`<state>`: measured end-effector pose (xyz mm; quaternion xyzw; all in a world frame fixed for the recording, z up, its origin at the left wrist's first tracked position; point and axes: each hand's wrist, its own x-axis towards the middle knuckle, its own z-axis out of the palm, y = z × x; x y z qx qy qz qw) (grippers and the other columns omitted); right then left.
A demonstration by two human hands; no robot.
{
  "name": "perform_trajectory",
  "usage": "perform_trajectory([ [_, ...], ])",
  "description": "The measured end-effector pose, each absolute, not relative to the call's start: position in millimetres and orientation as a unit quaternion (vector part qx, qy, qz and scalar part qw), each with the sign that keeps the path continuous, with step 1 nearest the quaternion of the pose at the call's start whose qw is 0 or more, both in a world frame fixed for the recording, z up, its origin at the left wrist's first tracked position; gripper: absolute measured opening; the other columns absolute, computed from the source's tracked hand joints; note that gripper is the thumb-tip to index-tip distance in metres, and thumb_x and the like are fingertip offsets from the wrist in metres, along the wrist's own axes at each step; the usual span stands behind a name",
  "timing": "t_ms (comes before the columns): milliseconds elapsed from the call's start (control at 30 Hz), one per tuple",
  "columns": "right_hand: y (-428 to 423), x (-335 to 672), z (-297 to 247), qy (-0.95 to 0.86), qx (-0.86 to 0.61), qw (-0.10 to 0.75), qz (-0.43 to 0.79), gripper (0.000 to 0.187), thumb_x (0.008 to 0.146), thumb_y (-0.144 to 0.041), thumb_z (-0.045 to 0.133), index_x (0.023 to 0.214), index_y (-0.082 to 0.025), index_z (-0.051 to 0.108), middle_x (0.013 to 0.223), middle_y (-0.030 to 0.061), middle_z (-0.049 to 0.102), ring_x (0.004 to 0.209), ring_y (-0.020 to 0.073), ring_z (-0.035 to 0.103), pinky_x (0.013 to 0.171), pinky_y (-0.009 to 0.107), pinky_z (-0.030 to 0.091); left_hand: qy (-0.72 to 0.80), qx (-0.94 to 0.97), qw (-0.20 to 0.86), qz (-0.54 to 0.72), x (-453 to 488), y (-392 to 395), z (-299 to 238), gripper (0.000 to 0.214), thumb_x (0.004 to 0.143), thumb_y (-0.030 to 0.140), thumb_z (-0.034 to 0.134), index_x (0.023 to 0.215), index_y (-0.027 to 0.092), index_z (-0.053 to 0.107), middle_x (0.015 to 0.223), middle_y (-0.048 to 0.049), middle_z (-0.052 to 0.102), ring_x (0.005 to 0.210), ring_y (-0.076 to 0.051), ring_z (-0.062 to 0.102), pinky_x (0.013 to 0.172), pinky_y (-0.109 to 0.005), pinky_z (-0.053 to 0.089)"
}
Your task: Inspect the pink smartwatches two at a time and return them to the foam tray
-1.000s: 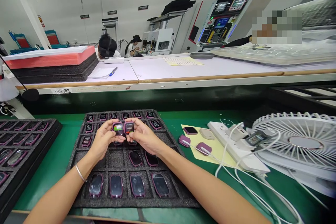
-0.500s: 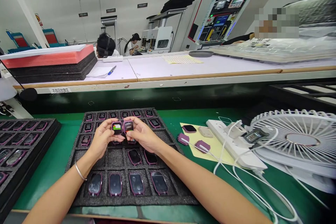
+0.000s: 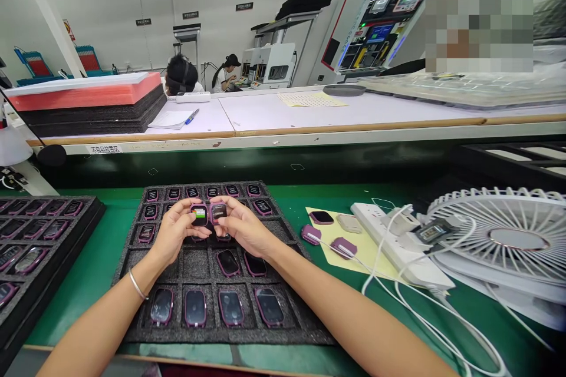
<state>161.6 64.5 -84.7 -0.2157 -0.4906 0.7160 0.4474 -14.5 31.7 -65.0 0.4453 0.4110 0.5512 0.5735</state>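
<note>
Barely moved, my left fingers (image 3: 184, 223) and right fingers (image 3: 232, 224) each pinch a watch (image 3: 200, 215) toward the tray's (image 3: 194, 264) twelve o'clock, apparently mid-handling

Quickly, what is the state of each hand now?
Left hand: closed, holding a purple-framed watch.
Right hand: closed, holding a second purple-framed watch.

L grip (image 3: 174, 234) & R grip (image 3: 244, 228) are side by side, ea. pinched tight, thumbs (image 3: 228, 224) on near side, fingers (image 3: 230, 204) curled beyond. Wrists (image 3: 152, 266) sit just bodyward of ea. grip; L forearm (image 3: 101, 315) slants down-left from its grip, R forearm (image 3: 345, 304) down-right.
</note>
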Motion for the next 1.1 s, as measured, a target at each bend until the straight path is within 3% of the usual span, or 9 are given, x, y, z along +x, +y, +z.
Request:
perform_trajectory([
  [433, 63, 162, -82, -0.490, -0.216, 0.444, 0.718, 0.041, 0.069, -0.012, 0.069, 0.108, -0.022, 0.062, 0.084, -0.0015, 0.065, 0.061, 0.0114, 0.062, 0.059, 0.025, 0.045, 0.395, 0.446, 0.583, 0.553, -17, 30, -64, 0.035, 0.072, 0.024, 0.067, 0.105, 0.017, 0.060, 0.090, -0.0020, 0.067, 0.058, -0.016, 0.070, 0.057, -0.029, 0.058],
  [700, 63, 161, -83, -0.492, -0.223, 0.441, 0.717, 0.033, 0.079, -0.031, 0.074, 0.108, -0.021, 0.061, 0.081, -0.0008, 0.064, 0.058, 0.0112, 0.062, 0.057, 0.025, 0.045, 0.428, 0.467, 0.550, 0.545, -14, 29, -63, 0.041, 0.071, 0.031, 0.075, 0.105, 0.016, 0.058, 0.094, -0.0034, 0.066, 0.054, -0.014, 0.068, 0.055, -0.027, 0.057],
  [933, 66, 163, -82, -0.475, -0.210, 0.451, 0.725, 0.040, 0.070, -0.014, 0.069, 0.108, -0.021, 0.061, 0.090, 0.0013, 0.067, 0.061, 0.0118, 0.063, 0.059, 0.025, 0.046, 0.413, 0.485, 0.545, 0.546, -20, 28, -58, 0.044, 0.074, 0.027, 0.071, 0.116, 0.018, 0.059, 0.103, -0.0052, 0.064, 0.064, -0.014, 0.069, 0.063, -0.028, 0.056],
  [1100, 63, 166, -69, -0.481, -0.201, 0.454, 0.722, 0.047, 0.072, -0.014, 0.071, 0.117, -0.023, 0.059, 0.098, 0.0030, 0.066, 0.067, 0.0126, 0.065, 0.062, 0.026, 0.049, 0.385, 0.503, 0.568, 0.525, -14, 7, -26, 0.059, 0.066, 0.011, 0.078, 0.121, 0.022, 0.061, 0.106, -0.0064, 0.066, 0.073, -0.012, 0.063, 0.063, -0.022, 0.050],
])
